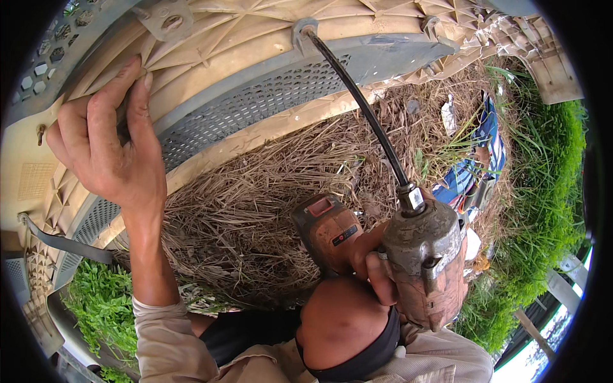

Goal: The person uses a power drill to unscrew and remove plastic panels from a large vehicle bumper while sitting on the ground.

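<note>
A large curved beige plastic panel (211,60), like the ribbed inner side of a vehicle bumper, arches across the top. My left hand (112,131) rests against its ribs at the upper left. The thumb and index finger pinch close together there; anything between their tips is too small or hidden to name. My right hand (378,268) grips a worn orange and grey cordless impact wrench (424,262), its battery (329,226) toward the middle. From the chuck, a long, thin dark shaft (364,105) reaches up to a grey metal tab (304,32) on the panel.
Grey mesh grilles (255,96) are set into the panel. Dry straw (249,204) covers the ground below, with green grass (543,191) to the right. Blue and white packaging (488,143) lies near the grass. A grey strap (70,246) hangs at the left. My bent knee (345,319) is below the wrench.
</note>
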`<state>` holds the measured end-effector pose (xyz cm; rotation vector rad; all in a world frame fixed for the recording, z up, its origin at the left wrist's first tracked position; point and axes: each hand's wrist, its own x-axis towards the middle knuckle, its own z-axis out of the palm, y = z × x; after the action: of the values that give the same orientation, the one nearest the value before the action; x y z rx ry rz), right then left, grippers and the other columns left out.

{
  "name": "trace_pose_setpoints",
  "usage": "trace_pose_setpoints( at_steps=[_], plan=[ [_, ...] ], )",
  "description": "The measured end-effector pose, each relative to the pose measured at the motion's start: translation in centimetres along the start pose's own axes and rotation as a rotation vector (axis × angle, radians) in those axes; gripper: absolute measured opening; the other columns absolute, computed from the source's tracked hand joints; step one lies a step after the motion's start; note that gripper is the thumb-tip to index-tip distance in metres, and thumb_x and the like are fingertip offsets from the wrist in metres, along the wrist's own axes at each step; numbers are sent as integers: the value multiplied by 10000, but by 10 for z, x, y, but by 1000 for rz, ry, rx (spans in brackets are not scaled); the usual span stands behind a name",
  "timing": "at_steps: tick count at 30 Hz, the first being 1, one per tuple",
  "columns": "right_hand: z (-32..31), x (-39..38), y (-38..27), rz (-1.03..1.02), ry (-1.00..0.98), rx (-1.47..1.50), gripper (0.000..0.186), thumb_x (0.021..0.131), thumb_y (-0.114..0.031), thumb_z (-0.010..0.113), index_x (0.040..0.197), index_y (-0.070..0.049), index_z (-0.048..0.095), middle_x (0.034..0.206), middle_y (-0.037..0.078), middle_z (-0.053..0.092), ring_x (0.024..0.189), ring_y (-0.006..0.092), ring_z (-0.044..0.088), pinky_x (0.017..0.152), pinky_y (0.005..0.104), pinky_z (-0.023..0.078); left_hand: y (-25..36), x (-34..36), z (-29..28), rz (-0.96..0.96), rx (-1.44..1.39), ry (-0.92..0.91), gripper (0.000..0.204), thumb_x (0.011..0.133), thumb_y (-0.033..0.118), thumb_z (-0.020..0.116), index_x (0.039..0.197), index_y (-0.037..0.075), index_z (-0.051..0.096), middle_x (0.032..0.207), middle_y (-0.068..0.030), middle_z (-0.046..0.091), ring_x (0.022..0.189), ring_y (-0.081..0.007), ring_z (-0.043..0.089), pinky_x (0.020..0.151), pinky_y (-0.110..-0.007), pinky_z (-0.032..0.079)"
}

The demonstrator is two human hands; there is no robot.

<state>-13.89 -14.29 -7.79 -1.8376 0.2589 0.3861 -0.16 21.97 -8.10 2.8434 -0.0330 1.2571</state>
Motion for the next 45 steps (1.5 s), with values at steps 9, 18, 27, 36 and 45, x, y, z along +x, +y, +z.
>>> trace_pose_setpoints(
  at_steps=[9,18,27,36,45],
  plan=[
    [-1,-2,4,-37,2,17,332,1026,-365,522,1108,-63,634,736,4,573,614,74,531,498,247,398,-4,7,1,24,-92,29,239,755,112,830,976,178,766,798,43,581,786,-169,481,744,-310,369],
    [7,10,2,-146,-53,56,332,1033,-364,510,1100,-66,640,706,-6,566,591,62,524,480,242,394,4,1,0,-17,-38,118,261,762,142,824,998,233,760,775,42,498,794,-175,464,730,-318,352],
    [16,14,-6,-188,-229,25,333,1040,-363,499,1091,-70,646,677,-17,560,568,50,518,461,237,390,6,-2,-1,4,1,169,270,762,145,806,1010,231,742,804,47,524,803,-173,486,756,-333,342],
    [16,29,-51,-174,-360,28,218,1007,-228,580,1115,-66,678,767,-3,639,669,88,574,598,255,451,7,-3,-4,22,34,174,271,774,153,799,1024,237,735,816,38,549,795,-187,504,758,-344,358],
    [8,4,1,-362,-222,-26,532,868,-135,700,1342,-44,477,1141,75,596,1018,197,580,908,337,450,21,-8,-13,30,68,188,349,766,153,795,1093,234,708,888,30,582,834,-201,517,766,-350,361]
  ],
)
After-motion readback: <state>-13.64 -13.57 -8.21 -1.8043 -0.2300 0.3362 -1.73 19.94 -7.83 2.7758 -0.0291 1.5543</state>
